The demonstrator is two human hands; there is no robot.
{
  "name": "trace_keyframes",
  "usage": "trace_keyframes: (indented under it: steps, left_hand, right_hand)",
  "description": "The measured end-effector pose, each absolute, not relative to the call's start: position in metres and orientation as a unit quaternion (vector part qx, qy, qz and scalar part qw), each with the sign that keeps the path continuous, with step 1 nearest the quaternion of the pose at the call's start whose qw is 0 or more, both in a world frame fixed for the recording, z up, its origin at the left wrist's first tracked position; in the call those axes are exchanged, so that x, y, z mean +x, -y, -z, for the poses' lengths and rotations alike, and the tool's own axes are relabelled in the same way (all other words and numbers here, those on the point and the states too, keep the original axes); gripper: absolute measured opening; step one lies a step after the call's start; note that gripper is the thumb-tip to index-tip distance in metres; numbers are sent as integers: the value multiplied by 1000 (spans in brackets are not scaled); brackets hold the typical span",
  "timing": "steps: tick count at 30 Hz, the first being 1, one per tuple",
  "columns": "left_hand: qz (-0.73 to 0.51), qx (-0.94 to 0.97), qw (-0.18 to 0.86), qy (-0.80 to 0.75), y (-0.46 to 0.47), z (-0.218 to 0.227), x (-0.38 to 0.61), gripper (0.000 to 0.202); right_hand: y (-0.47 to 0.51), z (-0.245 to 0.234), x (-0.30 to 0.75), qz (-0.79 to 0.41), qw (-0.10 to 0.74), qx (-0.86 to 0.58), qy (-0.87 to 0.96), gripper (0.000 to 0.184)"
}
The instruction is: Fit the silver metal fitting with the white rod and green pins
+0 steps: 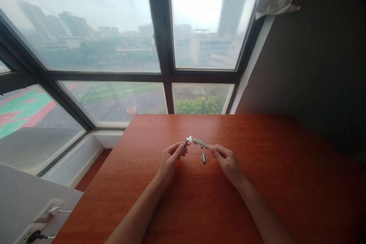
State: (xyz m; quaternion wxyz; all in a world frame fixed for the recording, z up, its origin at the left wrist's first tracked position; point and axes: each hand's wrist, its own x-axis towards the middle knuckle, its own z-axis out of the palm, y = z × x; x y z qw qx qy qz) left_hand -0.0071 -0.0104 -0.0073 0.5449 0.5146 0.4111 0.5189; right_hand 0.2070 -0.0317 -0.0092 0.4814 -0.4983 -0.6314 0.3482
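Head-worn camera, single view. The scene is viewed from above, faced forward and down across the table [286, 183] toward the window [114, 45]. Left hand [170, 160] and right hand [227, 162] are framed near, at centre.

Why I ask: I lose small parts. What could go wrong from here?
The small dark green piece lies loose on the table near the right hand; a nudge might send it rolling off. The left hand and right hand pinch the silvery end piece and slim grey stick by fingertips only, so either could slip and drop.
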Motion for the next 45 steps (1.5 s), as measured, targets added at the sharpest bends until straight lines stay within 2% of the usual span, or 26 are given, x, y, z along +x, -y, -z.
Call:
trace_keyframes:
  steps: [30,45]
  left_hand:
    - [-508,517,547,-419,11,4,-5,36]
    - [-503,503,593,-377,13,5,-3,35]
  right_hand:
    - [30,13,208,-333,489,-509,625,40]
    - [30,12,208,-321,502,-509,622,40]
